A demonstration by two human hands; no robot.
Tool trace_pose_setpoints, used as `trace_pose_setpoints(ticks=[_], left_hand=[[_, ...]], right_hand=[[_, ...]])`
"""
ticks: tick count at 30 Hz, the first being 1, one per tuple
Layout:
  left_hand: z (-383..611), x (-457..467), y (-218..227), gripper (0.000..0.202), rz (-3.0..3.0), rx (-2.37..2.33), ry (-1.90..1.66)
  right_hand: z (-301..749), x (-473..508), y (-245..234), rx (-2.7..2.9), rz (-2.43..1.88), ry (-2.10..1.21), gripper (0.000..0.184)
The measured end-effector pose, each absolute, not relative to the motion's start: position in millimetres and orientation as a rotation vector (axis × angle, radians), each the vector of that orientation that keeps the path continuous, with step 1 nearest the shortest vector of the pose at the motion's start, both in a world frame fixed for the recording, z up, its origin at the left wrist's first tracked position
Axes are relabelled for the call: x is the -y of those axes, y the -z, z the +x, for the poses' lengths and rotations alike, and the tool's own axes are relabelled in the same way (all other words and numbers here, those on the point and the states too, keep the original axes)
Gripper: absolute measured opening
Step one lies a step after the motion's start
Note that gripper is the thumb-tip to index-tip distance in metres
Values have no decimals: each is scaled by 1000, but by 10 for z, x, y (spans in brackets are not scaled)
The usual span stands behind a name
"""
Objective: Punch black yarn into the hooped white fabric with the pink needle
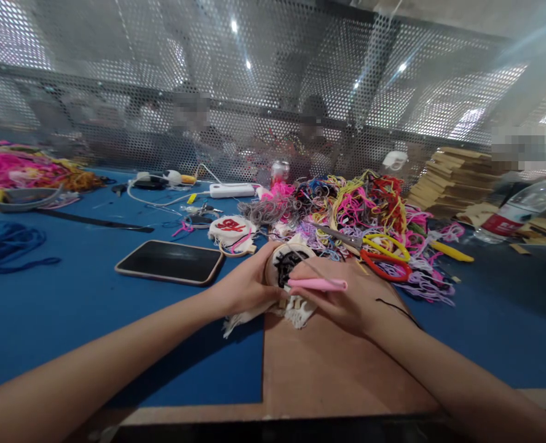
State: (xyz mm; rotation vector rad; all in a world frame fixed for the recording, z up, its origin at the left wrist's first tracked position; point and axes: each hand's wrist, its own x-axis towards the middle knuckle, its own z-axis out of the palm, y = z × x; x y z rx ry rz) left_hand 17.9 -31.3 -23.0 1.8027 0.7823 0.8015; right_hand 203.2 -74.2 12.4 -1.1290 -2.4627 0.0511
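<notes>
My left hand grips the side of a small wooden embroidery hoop with white cloth and a black yarn patch in it. My right hand is closed on a pink punch needle, whose tip points at the hoop. A thin black thread trails over my right wrist. Both hands rest above a brown board on the blue table.
A dark phone lies left of the hands. A second hoop with a red design sits behind it. A heap of coloured yarn, red-and-yellow scissors, a power strip, stacked wooden pieces and a bottle lie beyond. Other people sit behind the mesh screen.
</notes>
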Motion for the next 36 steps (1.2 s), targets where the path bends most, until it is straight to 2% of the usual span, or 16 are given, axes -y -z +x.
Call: trace_pose_setpoints(ticks=[5,15,24,31,36], left_hand=[[184,347,219,65,1769,-831,-782],[185,384,166,70,1784,-717,-713],[120,269,140,71,1823,-711,-648],[135,296,83,69,1788,-728,-603],[121,298,68,70,1808,-731,-571]], right_hand=[[1987,769,-193,2535,-1167,35,14],[1957,770,-238,2614,-1194,41,17],[2019,745,-229,2413,-1204,-180,14],[2089,678,-26,2175,-1062,-414,9],[2094,662,-6,2140,-1064,-439,8]])
